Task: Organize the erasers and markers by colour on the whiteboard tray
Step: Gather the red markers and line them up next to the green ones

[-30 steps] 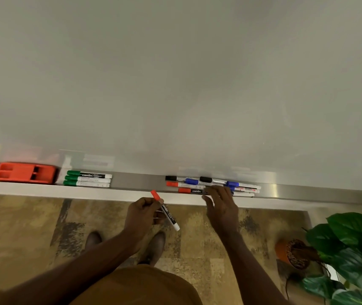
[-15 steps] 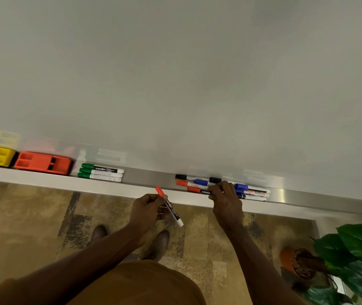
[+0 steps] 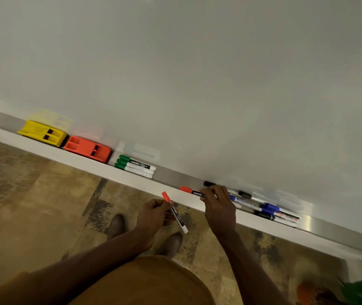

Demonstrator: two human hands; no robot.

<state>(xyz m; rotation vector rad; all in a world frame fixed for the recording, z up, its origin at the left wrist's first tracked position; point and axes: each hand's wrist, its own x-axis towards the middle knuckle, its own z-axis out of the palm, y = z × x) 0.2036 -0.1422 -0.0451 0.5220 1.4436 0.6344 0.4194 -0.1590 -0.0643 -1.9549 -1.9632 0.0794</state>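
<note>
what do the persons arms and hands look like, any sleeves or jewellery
Both forearms are bare, with no sleeves reaching them. The left hand and right hand wear no gloves, and no rings, watch or bracelet show. A mustard-brown garment covers the body below the arms.

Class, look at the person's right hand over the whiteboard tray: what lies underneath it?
Under the right hand a red-capped marker sticks out leftward, pinched in the fingers. A black-capped marker shows behind. The hand covers the rest of their barrels and that stretch of tray.
</note>
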